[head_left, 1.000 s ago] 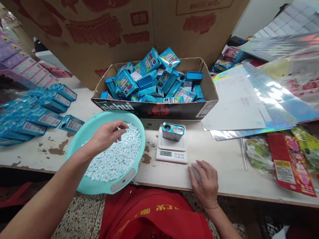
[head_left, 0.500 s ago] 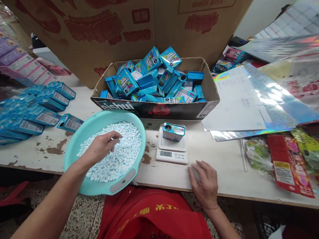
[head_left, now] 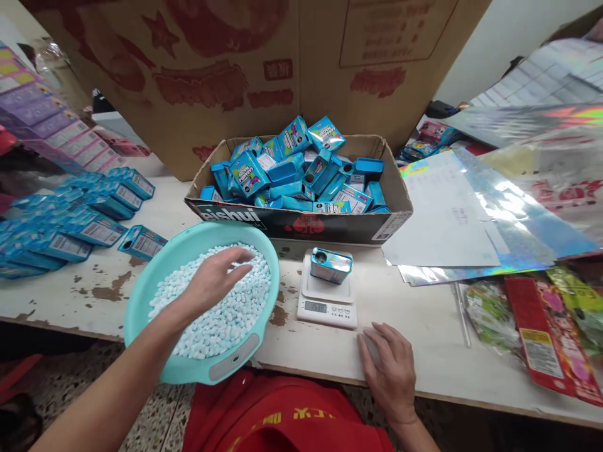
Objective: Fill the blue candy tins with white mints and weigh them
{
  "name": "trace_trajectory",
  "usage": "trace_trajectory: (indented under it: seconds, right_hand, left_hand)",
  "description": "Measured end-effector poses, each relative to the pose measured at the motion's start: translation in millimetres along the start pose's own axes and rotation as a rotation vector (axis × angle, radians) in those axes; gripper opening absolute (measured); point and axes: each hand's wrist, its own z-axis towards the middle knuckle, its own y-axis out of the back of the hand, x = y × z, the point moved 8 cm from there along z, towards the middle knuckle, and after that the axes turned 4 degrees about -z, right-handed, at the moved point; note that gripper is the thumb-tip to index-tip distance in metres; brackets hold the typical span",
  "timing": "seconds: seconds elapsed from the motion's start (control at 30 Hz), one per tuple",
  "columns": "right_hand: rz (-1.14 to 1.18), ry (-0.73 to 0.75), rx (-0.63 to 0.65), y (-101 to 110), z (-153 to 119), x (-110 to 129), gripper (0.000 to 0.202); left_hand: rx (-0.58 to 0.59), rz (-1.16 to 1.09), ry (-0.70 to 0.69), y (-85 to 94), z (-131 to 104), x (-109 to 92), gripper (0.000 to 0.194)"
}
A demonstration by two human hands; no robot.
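Observation:
Over the turquoise basin (head_left: pixel 134 295), my left hand (head_left: pixel 219 276) is held with thumb and fingers apart, just above a heap of small white candies (head_left: pixel 211 333). Whether a candy sits against its fingertips is hard to see. My right hand (head_left: pixel 389 370) lies on the table's front edge, fingers spread, holding nothing. Left of it stands a white digital scale (head_left: pixel 327 311) with a lit display. On the scale's plate rests one blue candy box (head_left: pixel 331 267), its round hole facing up.
Behind the scale, an open carton (head_left: pixel 343 229) holds several blue boxes. More blue boxes (head_left: pixel 101 229) are stacked at the left, with a single box (head_left: pixel 142 242) beside the basin. To the right lie silvery sheets (head_left: pixel 443 220) and a red wrapper (head_left: pixel 534 333). A large cardboard box (head_left: pixel 320 37) stands behind.
My left hand has moved a little right and away from me over the candies, and its fingers have spread wider. My right hand stays on the table. The whole view has shifted slightly.

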Motion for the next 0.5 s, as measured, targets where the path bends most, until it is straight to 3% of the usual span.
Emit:
trace_trajectory:
  seconds: [0.07, 0.13, 0.2, 0.27, 0.4, 0.5]
  right_hand:
    - [-0.005, 0.021, -0.014, 0.8, -0.4, 1.2, 0.013]
    - [-0.015, 0.043, -0.029, 0.9, -0.6, 2.1, 0.015]
    - [-0.02, 0.055, -0.049, 0.9, -0.5, 2.7, 0.018]
    - [-0.019, 0.051, -0.062, 0.7, -0.3, 2.8, 0.019]
    - [-0.006, 0.026, -0.049, -2.2, -0.3, 1.8, 0.019]
    - [-0.003, 0.011, -0.025, -4.9, -1.5, 0.0, 0.019]
  left_hand:
    - [-0.028, -0.044, -0.151, -11.0, 16.2, -40.4, 0.033]
    - [0.072, 0.006, -0.273, -34.2, 32.0, -76.0, 0.046]
    - [0.186, 0.086, -0.284, -56.9, 44.1, -93.8, 0.06]
    - [0.227, 0.144, -0.25, -69.9, 49.2, -98.3, 0.066]
    - [0.189, 0.245, -0.161, -78.2, 41.6, -88.4, 0.068]
    - [0.213, 0.322, -0.199, -86.8, 29.7, -87.6, 0.069]
